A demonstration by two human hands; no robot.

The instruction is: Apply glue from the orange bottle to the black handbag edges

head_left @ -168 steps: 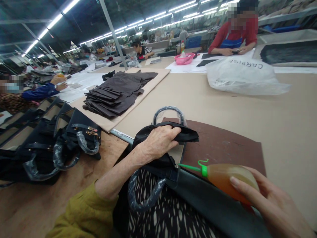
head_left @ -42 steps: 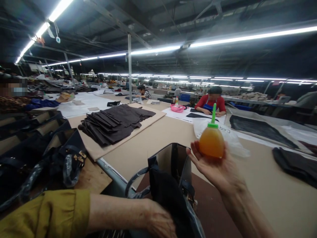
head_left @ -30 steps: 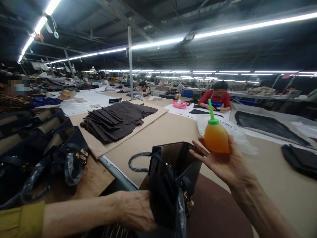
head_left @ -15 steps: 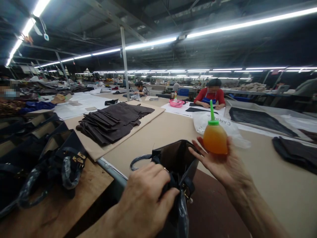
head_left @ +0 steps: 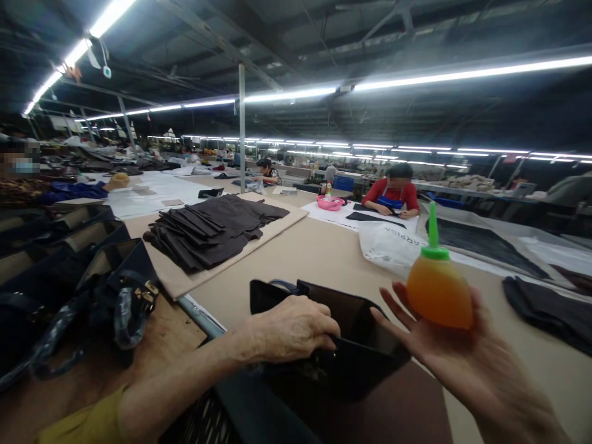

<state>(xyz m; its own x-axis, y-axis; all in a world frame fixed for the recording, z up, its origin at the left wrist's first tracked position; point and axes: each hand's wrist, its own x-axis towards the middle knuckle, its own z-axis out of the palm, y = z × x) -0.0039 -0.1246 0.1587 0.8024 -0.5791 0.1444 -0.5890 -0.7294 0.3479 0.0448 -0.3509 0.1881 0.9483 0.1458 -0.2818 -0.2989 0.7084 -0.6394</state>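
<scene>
From the head camera, the left hand was clamped over the near rim of an open black bag, fingers curled inside its mouth. The bag stood on the worktop directly before the person, partly on a dark brown mat. The right hand lay palm up with fingers spread, cradling rather than gripping a glue bottle, upright, just right of the bag and above its rim.

The step looked like readying the bag's opening for glue; a next move would call for closing the fingers round the bottle and tipping its nozzle toward the rim.

The bag looked stiff, smooth and boxy. The bottle was a soft amber bulb with a tapered green spout.
</scene>
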